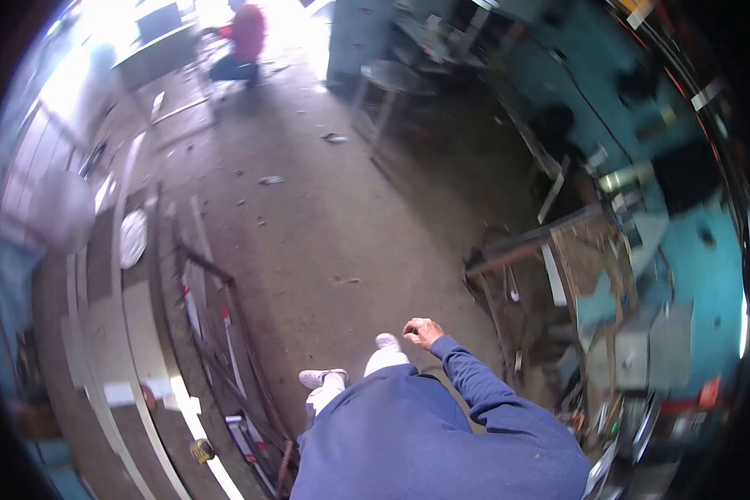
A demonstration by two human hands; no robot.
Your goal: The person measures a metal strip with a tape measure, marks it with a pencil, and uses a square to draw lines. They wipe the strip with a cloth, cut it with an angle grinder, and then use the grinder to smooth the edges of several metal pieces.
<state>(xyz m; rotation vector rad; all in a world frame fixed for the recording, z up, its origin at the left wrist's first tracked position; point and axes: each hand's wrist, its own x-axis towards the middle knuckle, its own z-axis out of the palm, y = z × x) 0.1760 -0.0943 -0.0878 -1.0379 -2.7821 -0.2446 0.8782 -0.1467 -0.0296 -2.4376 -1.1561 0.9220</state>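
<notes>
My right hand (426, 332) hangs in front of my body at the end of a blue sleeve (478, 376). Its fingers are loosely curled, with a gap between thumb and fingers, and I see nothing held in it. Below it is the bare floor, near my light-coloured shoe (387, 341). My left hand is out of view. To my left, a yellow and black tape measure (201, 451) lies on a long pale strip (217, 476) on the workbench (131, 287).
A metal frame (227, 279) stands along the left bench. On the right are a worktable (587, 254) with a rusty edge and cluttered tools. Ahead stands a round-topped stool (389, 77). A person in red (247, 37) is at the far left. Scraps (271, 180) lie on the floor.
</notes>
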